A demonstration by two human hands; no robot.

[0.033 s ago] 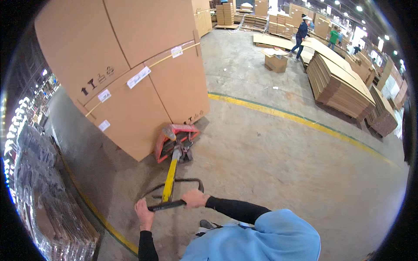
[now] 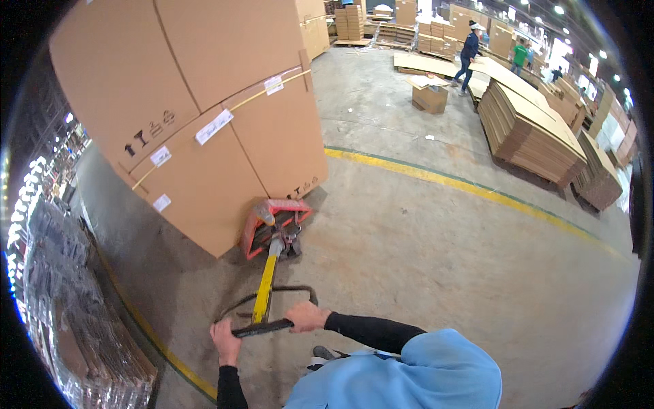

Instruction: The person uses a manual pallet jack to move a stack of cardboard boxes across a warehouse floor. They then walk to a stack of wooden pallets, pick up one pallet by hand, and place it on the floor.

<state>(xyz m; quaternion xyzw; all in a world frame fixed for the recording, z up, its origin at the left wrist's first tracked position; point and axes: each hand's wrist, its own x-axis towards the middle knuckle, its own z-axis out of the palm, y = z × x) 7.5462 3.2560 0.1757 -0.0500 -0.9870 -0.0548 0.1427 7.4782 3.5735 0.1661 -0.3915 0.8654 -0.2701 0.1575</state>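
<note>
The left hand (image 2: 226, 343) has its fingers curled around the left end of the looped handle (image 2: 266, 328); the right hand (image 2: 308, 317) is closed over the right part of the same dark, straight bar. Well to the left, glossy, wrinkled clear film covers a brown layered pile (image 2: 82, 320). From the handle a flat yellow shaft (image 2: 264, 293) runs to the scuffed red body of the pallet jack (image 2: 286, 204), just ahead at the foot of a tall carton stack (image 2: 225, 163). The stack is smooth, square-edged brown cardboard with white labels and a thin yellow strap (image 2: 252, 100). Against the earlier frame, it sits a touch further left in view and the handle slightly lower, both grips unchanged. Its cartons are shut, their contents hidden. Beyond the yellow floor line (image 2: 436, 178), a thick pile of flat boards (image 2: 524, 136) rises at the right; farther off, a small box (image 2: 430, 101) bears whitish sheets on top, near a person (image 2: 469, 54) in dark clothes
</note>
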